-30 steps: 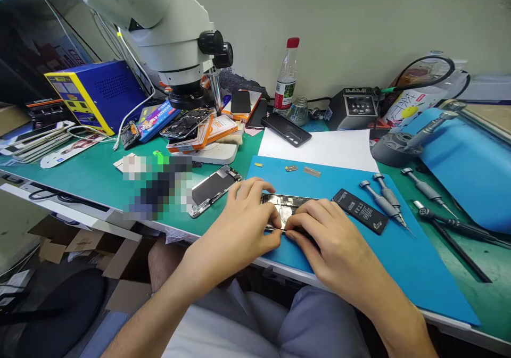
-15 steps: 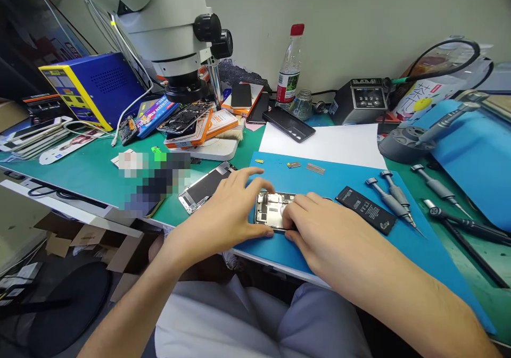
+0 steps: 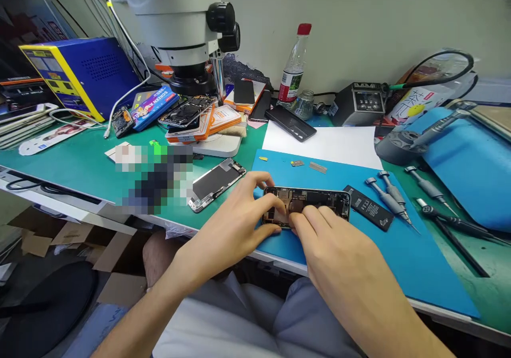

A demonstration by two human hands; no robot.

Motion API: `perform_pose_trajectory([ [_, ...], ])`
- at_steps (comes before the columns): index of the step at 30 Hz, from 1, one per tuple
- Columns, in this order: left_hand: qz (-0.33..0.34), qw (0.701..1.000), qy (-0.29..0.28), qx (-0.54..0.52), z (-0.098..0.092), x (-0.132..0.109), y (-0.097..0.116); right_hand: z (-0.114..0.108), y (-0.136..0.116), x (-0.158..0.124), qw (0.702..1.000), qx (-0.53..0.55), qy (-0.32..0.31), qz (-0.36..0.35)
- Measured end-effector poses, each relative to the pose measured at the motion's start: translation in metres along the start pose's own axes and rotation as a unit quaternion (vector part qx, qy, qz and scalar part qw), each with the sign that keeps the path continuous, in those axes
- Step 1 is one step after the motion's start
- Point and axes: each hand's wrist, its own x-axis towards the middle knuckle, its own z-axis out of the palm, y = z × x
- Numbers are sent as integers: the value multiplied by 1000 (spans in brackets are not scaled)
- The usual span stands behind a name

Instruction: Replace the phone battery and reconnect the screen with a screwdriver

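Observation:
An opened phone body (image 3: 315, 201) with its insides showing is tilted up off the blue mat (image 3: 399, 251) near the table's front edge. My left hand (image 3: 239, 217) grips its left end, thumb below and fingers curled over the top. My right hand (image 3: 331, 243) pinches at the parts in the middle of the phone with bent fingers. A black battery (image 3: 370, 211) lies flat on the mat just right of the phone. A detached screen (image 3: 215, 182) lies on the green table left of my left hand.
Several screwdrivers (image 3: 389, 193) lie right of the battery. Small metal parts (image 3: 317, 166) and white paper (image 3: 323, 142) sit behind the phone. A microscope (image 3: 187, 28), stacked phones (image 3: 191, 116), a bottle (image 3: 293, 68), a soldering station (image 3: 361, 102) and a blue box (image 3: 80, 73) line the back.
The phone body has been lifted and tilted up on its long edge, so more of its length shows. My right hand slid toward its middle. The camera shifted slightly.

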Motion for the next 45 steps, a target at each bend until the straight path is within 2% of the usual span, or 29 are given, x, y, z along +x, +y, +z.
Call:
perform_pose_trajectory([
  [3, 24, 1000, 12, 1, 1, -3, -5, 1, -5, -8, 1000, 4, 16, 26],
  [10, 79, 993, 42, 80, 3, -8, -6, 9, -5, -20, 995, 66, 41, 62],
  [15, 84, 987, 60, 122, 6, -10, 0, 9, -8, -20, 995, 63, 48, 68],
  [26, 73, 985, 67, 140, 10, -12, 4, 12, -11, -23, 984, 124, 70, 107],
  [30, 67, 984, 76, 144, 15, -16, 7, 15, -7, -35, 971, 158, 122, 129],
  [34, 57, 986, 87, 133, 20, -18, 6, 15, 4, -52, 953, 159, 182, 186],
  [39, 43, 989, 106, 89, 27, -22, -1, 19, 5, -60, 961, 152, 160, 168],
  [45, 22, 993, 100, 65, 29, -24, -3, 20, 5, -56, 965, 142, 125, 184],
])
